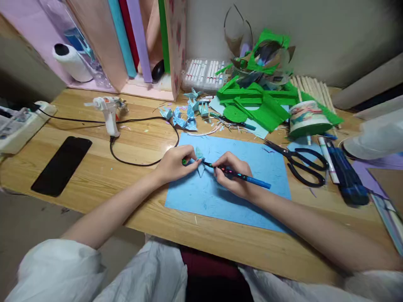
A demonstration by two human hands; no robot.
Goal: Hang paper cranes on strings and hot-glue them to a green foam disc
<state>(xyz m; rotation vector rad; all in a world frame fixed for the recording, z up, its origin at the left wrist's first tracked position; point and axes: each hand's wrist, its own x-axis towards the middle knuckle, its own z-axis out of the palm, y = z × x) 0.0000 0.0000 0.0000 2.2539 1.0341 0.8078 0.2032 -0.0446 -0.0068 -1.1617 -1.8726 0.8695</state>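
Note:
My left hand (pixel 179 162) pinches a small light-blue folded paper crane (pixel 200 167) over a blue sheet (pixel 201 197). Something small and green shows between its fingers; I cannot make out what it is. Held in my right hand (pixel 234 172) is a dark pen (pixel 256 182) with coloured dots and a blue end. Its tip meets the paper crane near my left fingertips. Beyond the sheet, several more blue paper cranes (pixel 190 116) stand in a cluster, some bearing a drawn pattern.
Black scissors (pixel 296 159) lie at the sheet's right edge. Green crepe paper (pixel 258 100) is heaped behind, beside a box of markers (pixel 204 73). On the left are a glue gun (pixel 108 113), its looping black cable (pixel 135 163) and a phone (pixel 62 166).

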